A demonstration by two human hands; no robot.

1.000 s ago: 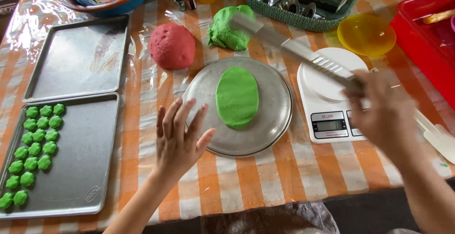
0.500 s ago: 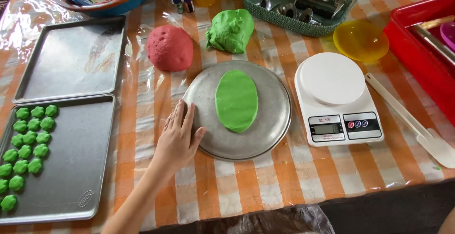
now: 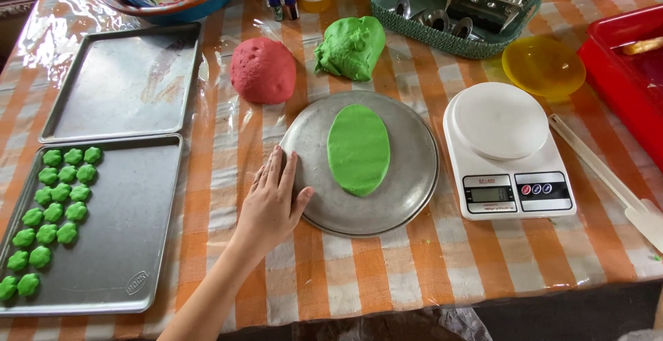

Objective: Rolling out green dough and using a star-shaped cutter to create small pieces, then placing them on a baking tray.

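Observation:
My left hand [image 3: 271, 203] lies flat on the table with fingers apart, touching the left rim of a round metal plate [image 3: 407, 189]. A flattened oval of green dough [image 3: 358, 148] lies in the middle of that plate. Behind the plate sit a red dough ball [image 3: 262, 70] and a lump of green dough [image 3: 351, 46]. My right hand is out of view.
Two metal baking trays stand at left; the near tray [image 3: 124, 244] holds several small green flower-shaped pieces [image 3: 59, 199], the far tray [image 3: 124, 82] is bare. A white kitchen scale [image 3: 507, 151], a white spatula [image 3: 611, 186], a yellow dish [image 3: 543, 65], a red bin [image 3: 628, 72] and a green basket of metal moulds [image 3: 456, 3] are at right.
My right hand, which reached over the scale holding a long metal tool, has left the view. My left hand stays at the plate's rim.

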